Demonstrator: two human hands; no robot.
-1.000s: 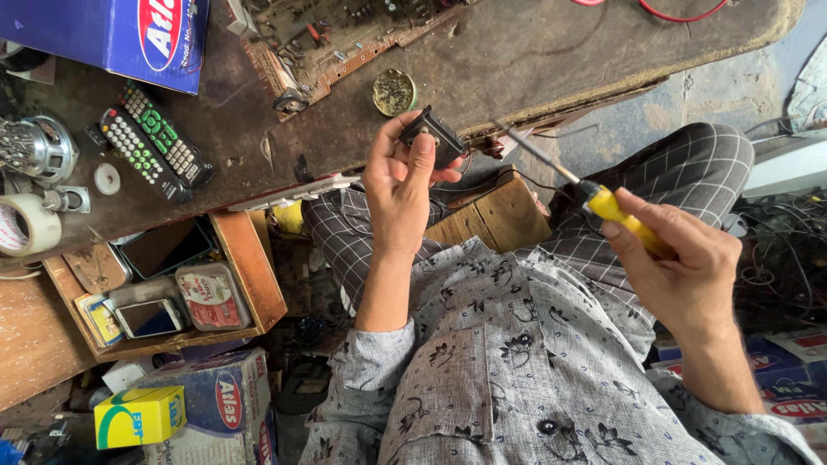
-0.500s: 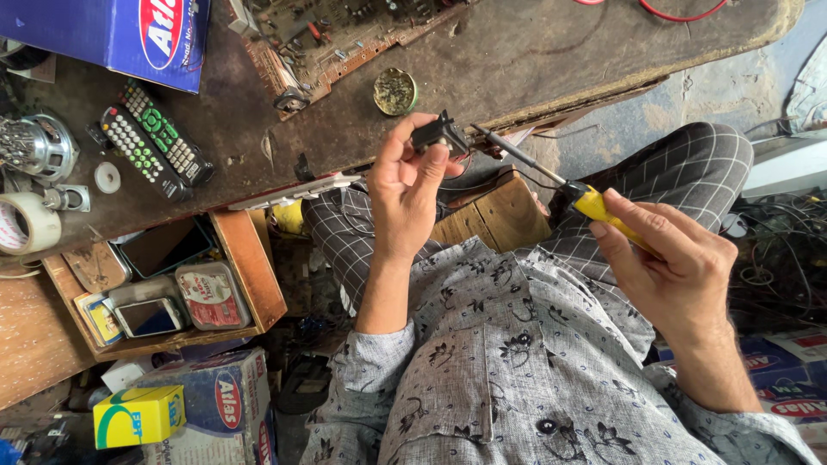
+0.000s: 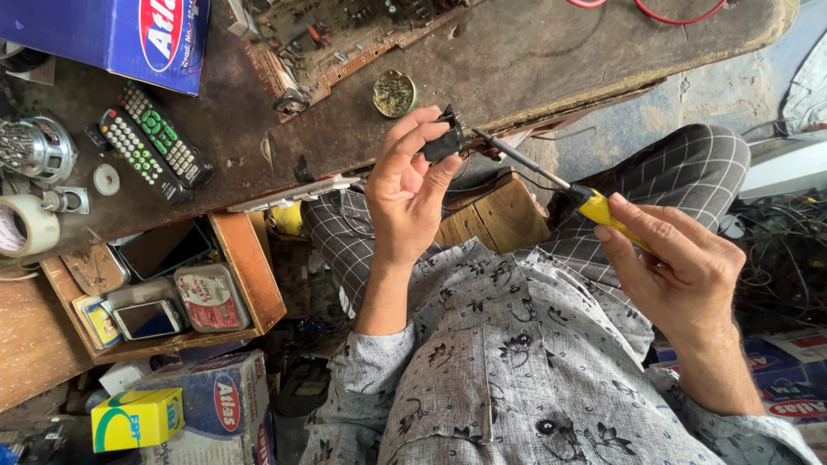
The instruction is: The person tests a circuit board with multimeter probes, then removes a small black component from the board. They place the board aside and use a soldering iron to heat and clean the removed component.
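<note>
Worn, stained wooden bench (image 3: pixel 534 60) carried a circuit board (image 3: pixel 345 34), a small round tin (image 3: pixel 394 93), two remotes (image 3: pixel 151 142) and a blue box (image 3: pixel 112 34); an open drawer (image 3: pixel 250 267) sat below. Left hand (image 3: pixel 409 189) pinched a small black part (image 3: pixel 444 142) above the bench edge. Right hand (image 3: pixel 676 267) gripped a yellow-handled soldering iron (image 3: pixel 594 205), tip at the part. Half a second earlier, much the same; a second earlier, the tip stood clear.

We sit in a cluttered electronics repair workshop. Beyond our left hand (image 3: pixel 407 194), the worn wooden bench (image 3: pixel 534 60) carries a bare brown circuit board (image 3: pixel 345 34) and two black remote controls (image 3: pixel 151 146). Our right hand (image 3: pixel 680 275) grips a yellow-handled soldering iron (image 3: pixel 551 181).
</note>
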